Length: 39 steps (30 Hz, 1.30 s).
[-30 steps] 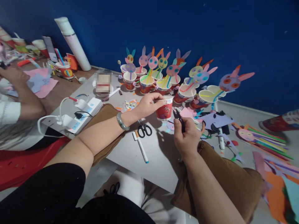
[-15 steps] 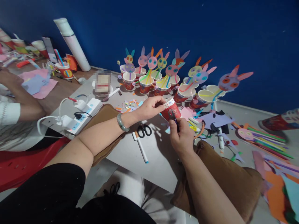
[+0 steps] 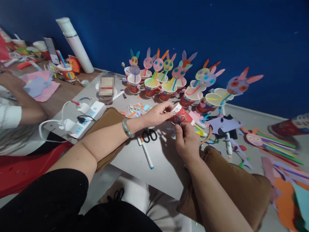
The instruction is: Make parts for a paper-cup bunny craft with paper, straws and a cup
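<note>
My left hand (image 3: 160, 113), with a jade-like bangle on its wrist, grips a red paper cup (image 3: 183, 115) near its white rim. The cup lies tilted, its rim to the left and its base to the right. In my right hand (image 3: 187, 138) is a small dark tool (image 3: 179, 120) with a metallic tip, held close against the cup's near side. Its handle is mostly covered by my fingers, so I cannot tell its kind. Black-handled scissors (image 3: 149, 135) lie on the table below my left hand, beside a white marker (image 3: 147, 156).
Several red cups with paper rabbit heads (image 3: 158, 64) stand along the blue wall. Paper scraps (image 3: 137, 110), a power strip (image 3: 90, 119), brown cushions (image 3: 231, 180), and coloured pens (image 3: 280, 146) lie around. Another person's arm (image 3: 26, 93) rests at far left.
The red cup has turned in my left hand: its base now points right and its rim opens to the left. My right hand stays nearly in place with the dark tool.
</note>
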Tool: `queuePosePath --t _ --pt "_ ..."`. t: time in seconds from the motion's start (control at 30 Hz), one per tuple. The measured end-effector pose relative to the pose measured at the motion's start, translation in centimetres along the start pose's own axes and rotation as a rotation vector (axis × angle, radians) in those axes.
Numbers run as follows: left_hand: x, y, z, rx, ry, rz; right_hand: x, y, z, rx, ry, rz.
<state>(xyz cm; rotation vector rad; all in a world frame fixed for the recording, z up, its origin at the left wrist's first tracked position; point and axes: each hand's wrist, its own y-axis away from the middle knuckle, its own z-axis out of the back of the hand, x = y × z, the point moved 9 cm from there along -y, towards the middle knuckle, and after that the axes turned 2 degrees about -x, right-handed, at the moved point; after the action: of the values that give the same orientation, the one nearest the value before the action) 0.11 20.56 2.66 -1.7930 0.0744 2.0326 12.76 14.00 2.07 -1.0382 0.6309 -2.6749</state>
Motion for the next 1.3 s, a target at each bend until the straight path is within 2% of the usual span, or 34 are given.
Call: queuePosePath --t 0.6,0.77,1.3 --pt "0.1 0.4 -0.6 0.015 0.080 0.106 0.1 -0.1 -0.4 0.036 -0.141 -0.054" --pt "0.4 0.6 -1.0 0.021 0.160 0.150 0.1 -0.1 -0.4 0.030 -0.155 -0.073" --pt "0.4 0.8 -0.7 -0.033 0.162 0.157 -1.6 0.4 -1.5 0.109 -0.339 -0.241"
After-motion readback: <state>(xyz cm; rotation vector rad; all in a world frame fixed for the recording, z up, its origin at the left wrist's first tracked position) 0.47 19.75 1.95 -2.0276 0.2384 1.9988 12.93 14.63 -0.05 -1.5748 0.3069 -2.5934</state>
